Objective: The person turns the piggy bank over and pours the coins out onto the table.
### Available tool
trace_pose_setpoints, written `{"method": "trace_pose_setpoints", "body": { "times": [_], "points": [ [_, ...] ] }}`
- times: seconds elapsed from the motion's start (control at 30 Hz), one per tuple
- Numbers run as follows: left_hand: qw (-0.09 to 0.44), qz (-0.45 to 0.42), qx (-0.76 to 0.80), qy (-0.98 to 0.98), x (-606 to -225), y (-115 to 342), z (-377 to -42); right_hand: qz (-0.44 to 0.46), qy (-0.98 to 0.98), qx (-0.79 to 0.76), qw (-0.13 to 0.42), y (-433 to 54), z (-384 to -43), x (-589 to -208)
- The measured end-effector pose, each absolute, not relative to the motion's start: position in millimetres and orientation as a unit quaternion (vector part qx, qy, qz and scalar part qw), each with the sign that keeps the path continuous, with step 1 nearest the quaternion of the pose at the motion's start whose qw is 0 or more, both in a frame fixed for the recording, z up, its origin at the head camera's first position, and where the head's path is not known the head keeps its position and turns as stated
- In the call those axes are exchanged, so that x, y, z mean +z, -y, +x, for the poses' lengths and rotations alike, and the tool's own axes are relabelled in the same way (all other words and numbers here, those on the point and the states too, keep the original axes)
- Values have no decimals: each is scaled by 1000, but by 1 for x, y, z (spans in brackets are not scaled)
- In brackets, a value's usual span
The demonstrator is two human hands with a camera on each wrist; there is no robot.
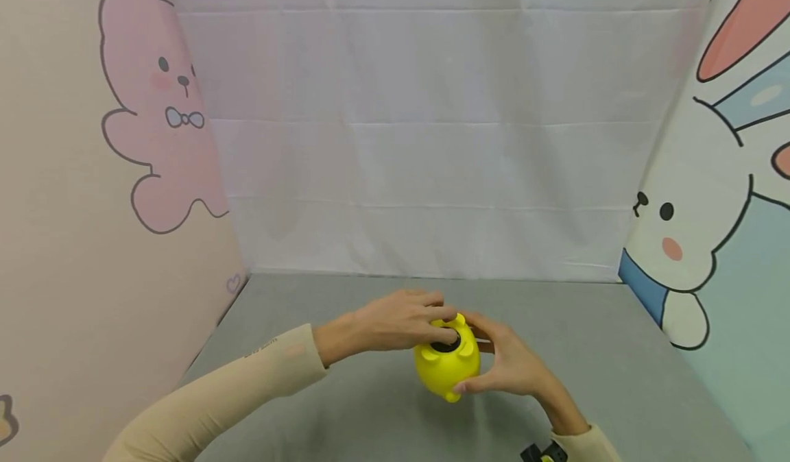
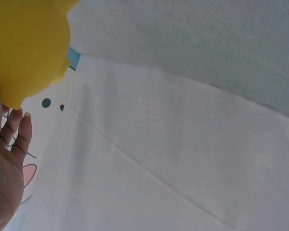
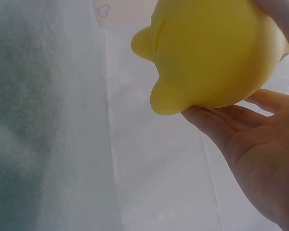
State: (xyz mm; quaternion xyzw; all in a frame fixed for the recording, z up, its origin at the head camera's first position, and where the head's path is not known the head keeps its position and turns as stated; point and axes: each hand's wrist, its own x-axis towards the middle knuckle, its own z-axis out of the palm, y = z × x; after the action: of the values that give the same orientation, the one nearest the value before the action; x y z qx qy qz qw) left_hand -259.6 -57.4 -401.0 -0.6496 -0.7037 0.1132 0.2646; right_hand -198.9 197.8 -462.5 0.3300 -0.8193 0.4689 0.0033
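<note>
A yellow piggy bank is held up over the grey table, its short feet and dark round base plug turned upward in the head view. My right hand grips it from the right, thumb on the near side and fingers round the far side. From the left, my left hand reaches over the base, with a fingertip at the plug; its thumb is hidden, and I cannot tell whether it pinches the plug. The right wrist view shows a narrow slit in the yellow body.
The grey table runs back to a white cloth. Side panels with a pink rabbit and a white rabbit flank it. A small black device sits by the right cuff.
</note>
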Motion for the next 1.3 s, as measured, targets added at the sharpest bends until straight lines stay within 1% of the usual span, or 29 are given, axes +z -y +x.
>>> {"method": "trace_pose_setpoints", "body": {
  "times": [0.17, 0.87, 1.2, 1.3],
  "points": [
    [269, -655, 110, 697, -400, 59, -259, 335, 816, 471, -6, -198, -200, -463],
    [242, -636, 131, 721, -400, 67, -253, 336, 821, 461, -6, -192, -199, -461],
    [225, -626, 59, 745, -402, 69, -251, 341, 816, 467, -6, -192, -199, -463],
    [230, -613, 46, 755, -402, 72, -253, 335, 821, 463, -5, -192, -198, -461]
  ]
}}
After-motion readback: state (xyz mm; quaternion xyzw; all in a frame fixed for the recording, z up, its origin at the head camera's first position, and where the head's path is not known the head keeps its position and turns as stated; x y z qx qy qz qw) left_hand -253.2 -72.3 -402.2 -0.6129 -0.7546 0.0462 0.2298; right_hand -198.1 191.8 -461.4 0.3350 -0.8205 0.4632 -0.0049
